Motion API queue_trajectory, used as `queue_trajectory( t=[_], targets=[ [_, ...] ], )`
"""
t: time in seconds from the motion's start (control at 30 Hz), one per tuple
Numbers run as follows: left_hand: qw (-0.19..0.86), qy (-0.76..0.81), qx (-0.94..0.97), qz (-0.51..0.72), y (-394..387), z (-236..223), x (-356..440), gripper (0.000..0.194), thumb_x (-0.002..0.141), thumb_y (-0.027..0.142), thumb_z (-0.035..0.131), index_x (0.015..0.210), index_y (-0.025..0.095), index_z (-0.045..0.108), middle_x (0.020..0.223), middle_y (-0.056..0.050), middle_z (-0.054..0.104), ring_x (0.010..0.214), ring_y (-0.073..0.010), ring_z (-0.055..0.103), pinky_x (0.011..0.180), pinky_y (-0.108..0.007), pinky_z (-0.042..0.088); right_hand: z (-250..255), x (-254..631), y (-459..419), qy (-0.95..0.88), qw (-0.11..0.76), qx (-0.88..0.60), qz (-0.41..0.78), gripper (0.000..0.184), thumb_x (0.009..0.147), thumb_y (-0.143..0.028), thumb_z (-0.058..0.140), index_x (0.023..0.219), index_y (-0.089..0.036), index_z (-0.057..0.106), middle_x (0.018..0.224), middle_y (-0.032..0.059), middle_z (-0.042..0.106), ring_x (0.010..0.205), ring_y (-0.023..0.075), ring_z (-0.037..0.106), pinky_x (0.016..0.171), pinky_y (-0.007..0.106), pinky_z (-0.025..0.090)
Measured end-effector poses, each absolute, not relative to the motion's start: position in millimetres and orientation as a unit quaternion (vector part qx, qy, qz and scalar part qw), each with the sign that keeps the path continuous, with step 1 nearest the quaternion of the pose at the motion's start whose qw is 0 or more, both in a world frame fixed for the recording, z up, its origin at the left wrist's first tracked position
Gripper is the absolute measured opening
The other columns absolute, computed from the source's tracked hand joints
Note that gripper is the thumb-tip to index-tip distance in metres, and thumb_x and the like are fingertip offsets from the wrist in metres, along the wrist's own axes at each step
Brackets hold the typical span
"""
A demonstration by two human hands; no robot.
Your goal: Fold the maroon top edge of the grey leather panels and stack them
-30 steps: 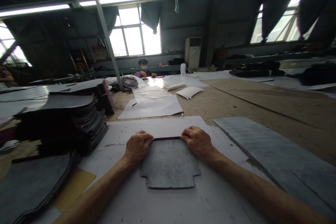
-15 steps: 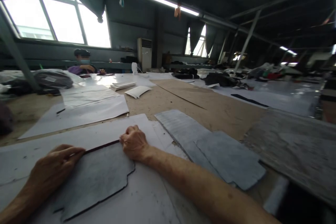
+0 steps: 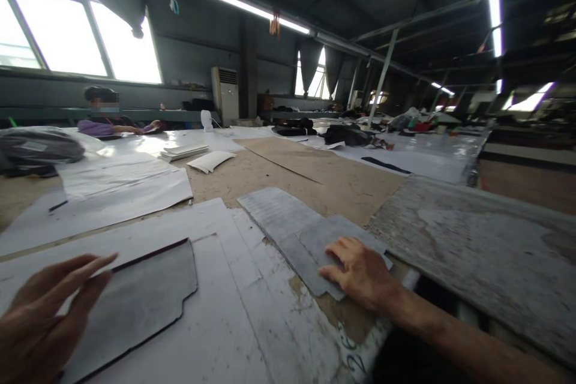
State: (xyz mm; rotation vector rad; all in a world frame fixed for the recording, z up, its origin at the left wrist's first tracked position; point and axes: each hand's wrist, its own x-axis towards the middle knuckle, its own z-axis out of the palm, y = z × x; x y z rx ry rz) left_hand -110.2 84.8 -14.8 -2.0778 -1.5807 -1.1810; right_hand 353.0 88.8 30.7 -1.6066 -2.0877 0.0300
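My left hand [image 3: 56,306] is open, fingers stretched out over the upper left of a grey sheet piece [image 3: 148,294]. That piece has a dark edge strip along its top and a stepped right side, and lies flat on white paper [image 3: 216,342]. Whether the left fingertips touch it I cannot tell. My right hand [image 3: 364,276] rests with fingers and thumb apart on a second grey piece [image 3: 319,237] of similar material. This one overlaps a longer grey panel [image 3: 279,210] on the table; its lower right is partly covered by the hand.
A rough grey stone-like slab [image 3: 477,240] lies at the right. Beyond are brown board [image 3: 351,174], white sheets [image 3: 130,192] and curved white pieces [image 3: 211,161]. A person in a purple sleeve [image 3: 95,127] sits at the far left. Dark cloth [image 3: 351,135] lies farther back.
My right hand has left the strip edge of the near grey piece and moved right onto the other grey piece. My left fingers have come off the strip edge and straightened. The view has turned right.
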Motion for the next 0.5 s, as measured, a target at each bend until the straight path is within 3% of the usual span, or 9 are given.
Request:
queue_trajectory(
  t=[0.03, 0.1, 0.17, 0.33, 0.5],
  targets=[
    [0.147, -0.55, -0.723, -0.392, 79.4, -8.7, -80.1, 0.032, 0.082, 0.042, 0.046, 0.114, 0.038, 0.05, 0.114, 0.0, 0.048, 0.099, -0.0315, 0.05, 0.089, -0.056, 0.038, 28.6, 360.2, 88.2, -0.759, 0.253, -0.599, 0.022, 0.013, 0.066, -0.022, 0.068, 0.075, -0.015, 0.062, 0.079, 0.0074, 0.06, 0.079, 0.0223, 0.053, 0.069, 0.032, 0.04],
    [0.115, -0.485, -0.783, -0.37, 70.7, 2.4, -16.7, 0.027, 0.084, 0.043, 0.045, 0.109, 0.036, 0.053, 0.108, 0.0, 0.052, 0.094, -0.0251, 0.054, 0.081, -0.042, 0.046, 25.6, 365.6, 90.3, -0.749, 0.262, -0.607, 0.047, 0.009, 0.066, -0.021, 0.067, 0.068, -0.017, 0.059, 0.074, 0.0041, 0.059, 0.074, 0.0191, 0.053, 0.066, 0.029, 0.038],
    [0.047, -0.424, -0.839, -0.339, 66.2, 11.8, 42.9, 0.025, 0.088, 0.035, 0.044, 0.111, 0.032, 0.053, 0.105, -0.001, 0.055, 0.095, -0.0199, 0.053, 0.078, -0.033, 0.046, 24.3, 364.1, 95.0, -0.742, 0.272, -0.609, 0.072, 0.009, 0.067, -0.02, 0.063, 0.061, -0.018, 0.056, 0.067, 0.0014, 0.057, 0.068, 0.0162, 0.052, 0.063, 0.027, 0.036],
    [-0.049, -0.359, -0.889, -0.281, 76.4, 24.6, 143.1, 0.025, 0.09, 0.027, 0.041, 0.111, 0.021, 0.054, 0.108, -0.007, 0.056, 0.096, -0.0208, 0.05, 0.083, -0.038, 0.039, 22.4, 365.1, 106.2, -0.72, 0.308, -0.602, 0.156, 0.017, 0.07, -0.029, 0.056, 0.057, -0.018, 0.057, 0.058, -0.0012, 0.055, 0.057, 0.0123, 0.049, 0.055, 0.024, 0.034],
    [-0.089, -0.378, -0.881, -0.27, 92.5, 18.6, 171.7, 0.018, 0.086, 0.028, 0.047, 0.094, 0.02, 0.062, 0.092, -0.006, 0.06, 0.09, -0.0218, 0.05, 0.087, -0.044, 0.034, 33.2, 394.2, 109.9, -0.65, 0.387, -0.607, 0.242, 0.033, 0.07, -0.049, 0.05, 0.065, -0.017, 0.058, 0.053, -0.0007, 0.053, 0.047, 0.0114, 0.047, 0.044, 0.022, 0.036]
  ],
)
